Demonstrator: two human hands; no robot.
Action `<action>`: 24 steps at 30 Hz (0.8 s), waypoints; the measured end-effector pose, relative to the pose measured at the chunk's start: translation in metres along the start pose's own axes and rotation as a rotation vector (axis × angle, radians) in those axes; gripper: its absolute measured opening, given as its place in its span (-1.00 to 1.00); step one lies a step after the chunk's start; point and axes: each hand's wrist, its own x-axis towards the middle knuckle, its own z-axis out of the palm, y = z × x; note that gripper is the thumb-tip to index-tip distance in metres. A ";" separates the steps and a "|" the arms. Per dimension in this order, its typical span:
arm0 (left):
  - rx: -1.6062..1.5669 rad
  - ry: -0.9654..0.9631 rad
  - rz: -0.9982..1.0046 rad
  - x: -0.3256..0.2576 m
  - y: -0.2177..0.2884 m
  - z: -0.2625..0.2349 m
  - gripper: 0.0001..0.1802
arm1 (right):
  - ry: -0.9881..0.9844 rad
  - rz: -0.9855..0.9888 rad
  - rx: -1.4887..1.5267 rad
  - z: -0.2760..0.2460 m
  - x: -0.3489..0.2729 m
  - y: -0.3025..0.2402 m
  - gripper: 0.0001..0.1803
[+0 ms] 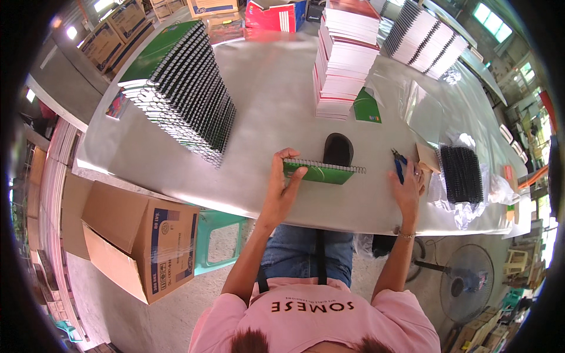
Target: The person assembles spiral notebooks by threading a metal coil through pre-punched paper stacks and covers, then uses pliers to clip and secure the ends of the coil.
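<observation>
Your right hand covered most of the blue-handled pliers; your left hand hid the green notebook's left end.

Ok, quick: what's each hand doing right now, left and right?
Left hand: fingers curled over the near end of the green spiral notebook, holding it.
Right hand: lying on the blue-handled pliers; grip cannot be told.

Glossy green notebook cover (wire-bound) on smooth, sheeny table.
</observation>
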 end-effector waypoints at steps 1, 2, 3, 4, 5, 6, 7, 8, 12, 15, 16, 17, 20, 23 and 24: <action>0.023 -0.008 0.000 0.000 0.004 -0.002 -0.64 | 0.009 0.018 0.039 -0.001 -0.001 0.005 -0.26; 0.046 -0.016 0.000 0.000 0.005 -0.004 -0.68 | 0.018 -0.002 0.013 0.001 -0.002 0.009 -0.29; 0.031 -0.023 0.009 0.001 0.002 -0.006 -0.71 | 0.027 -0.021 -0.014 0.000 -0.003 0.012 -0.32; 0.018 -0.025 0.021 0.002 -0.001 -0.008 -0.73 | 0.038 -0.045 -0.038 -0.004 -0.004 0.009 -0.34; 0.004 -0.028 0.033 0.004 -0.001 -0.010 -0.75 | 0.060 -0.064 0.084 -0.006 -0.006 0.006 -0.36; 0.075 -0.025 0.023 0.003 0.000 -0.013 -0.77 | 0.082 -0.083 0.206 -0.009 -0.010 0.000 -0.38; 0.142 -0.022 0.015 0.004 0.007 -0.014 -0.79 | 0.106 -0.101 0.326 -0.013 -0.014 -0.007 -0.39; 0.213 -0.017 0.004 0.004 0.010 -0.014 -0.80 | 0.138 -0.138 0.405 -0.020 -0.021 -0.024 -0.39; 0.138 0.005 -0.023 0.002 0.007 -0.014 -0.85 | 0.097 -0.385 0.627 -0.050 -0.068 -0.105 -0.35; 0.155 -0.023 -0.020 0.000 0.012 -0.016 -0.83 | 0.027 -0.620 0.587 -0.044 -0.102 -0.133 -0.31; 0.187 -0.030 -0.003 -0.001 0.008 -0.018 -0.81 | 0.018 -0.638 0.580 -0.038 -0.111 -0.141 -0.31; 0.217 -0.038 0.015 -0.002 0.005 -0.018 -0.78 | 0.010 -0.656 0.570 -0.032 -0.117 -0.146 -0.31; 0.081 0.036 0.001 -0.006 0.003 -0.016 -0.79 | 0.013 -0.621 0.565 -0.018 -0.125 -0.154 -0.31; 0.161 0.000 -0.079 -0.009 0.010 -0.019 -0.71 | 0.011 -0.580 0.568 -0.016 -0.126 -0.156 -0.31; 0.178 0.004 -0.075 -0.009 0.013 -0.019 -0.71 | 0.030 -0.585 0.572 -0.015 -0.126 -0.156 -0.31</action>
